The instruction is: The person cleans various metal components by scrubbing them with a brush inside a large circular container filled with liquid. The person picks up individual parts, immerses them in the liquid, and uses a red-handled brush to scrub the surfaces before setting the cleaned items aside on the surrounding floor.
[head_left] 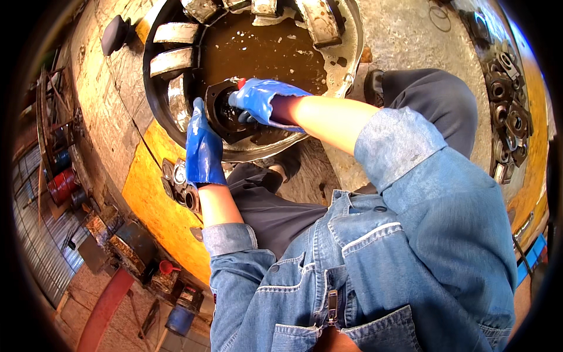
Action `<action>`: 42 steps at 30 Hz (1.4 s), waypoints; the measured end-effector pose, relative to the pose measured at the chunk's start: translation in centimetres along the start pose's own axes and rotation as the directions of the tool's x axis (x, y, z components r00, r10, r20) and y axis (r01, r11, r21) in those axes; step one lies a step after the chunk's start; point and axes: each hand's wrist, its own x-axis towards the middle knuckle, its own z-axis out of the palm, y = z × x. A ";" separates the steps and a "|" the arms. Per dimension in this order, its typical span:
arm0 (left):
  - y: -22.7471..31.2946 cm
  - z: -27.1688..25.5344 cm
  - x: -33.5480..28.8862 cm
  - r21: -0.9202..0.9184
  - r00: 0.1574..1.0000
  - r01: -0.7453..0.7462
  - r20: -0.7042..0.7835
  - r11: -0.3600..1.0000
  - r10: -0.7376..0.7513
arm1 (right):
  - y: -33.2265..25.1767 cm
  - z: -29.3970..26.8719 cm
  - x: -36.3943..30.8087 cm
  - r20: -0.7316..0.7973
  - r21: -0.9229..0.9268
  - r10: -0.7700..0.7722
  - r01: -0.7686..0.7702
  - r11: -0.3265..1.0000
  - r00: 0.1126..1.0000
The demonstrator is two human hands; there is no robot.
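Observation:
A dark metal flanged part [232, 135] with a round bore is held tilted over the near left side of a wide round basin [153, 108] of murky brown liquid. My left hand [205, 146], in a blue rubber glove, grips the left edge of the part, fingers along its side. My right hand [264, 101], gloved alike, is closed at the bore, its fingertips partly inside. A small red end [241, 83] pokes out above the right fingers; the rest of that object is hidden. Several curved metal pieces [176, 33] stand along the basin's inner wall.
Several metal rings and links [509, 117] lie in a row at the far right. Smaller metal parts [179, 179] sit beside my left wrist on a yellow surface [149, 182]. A dark knob-shaped object [115, 35] is left of the basin. Cans and machinery stand lower left.

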 end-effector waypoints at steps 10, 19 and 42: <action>0.2 0.0 -1.1 0.356 0.986 -0.153 0.001 0.922 0.164 | 9.5 3.6 7.3 -0.334 0.269 -0.289 0.385 0.883 0.897; 0.7 1.6 -3.9 0.519 0.954 -0.282 0.063 0.807 0.293 | 3.4 -2.1 2.5 -0.086 -0.860 -0.565 0.225 0.458 0.821; 1.6 1.7 -2.8 0.097 0.998 -0.067 0.018 0.993 0.065 | 4.7 0.9 11.4 0.926 -0.376 -0.348 0.260 -0.889 0.148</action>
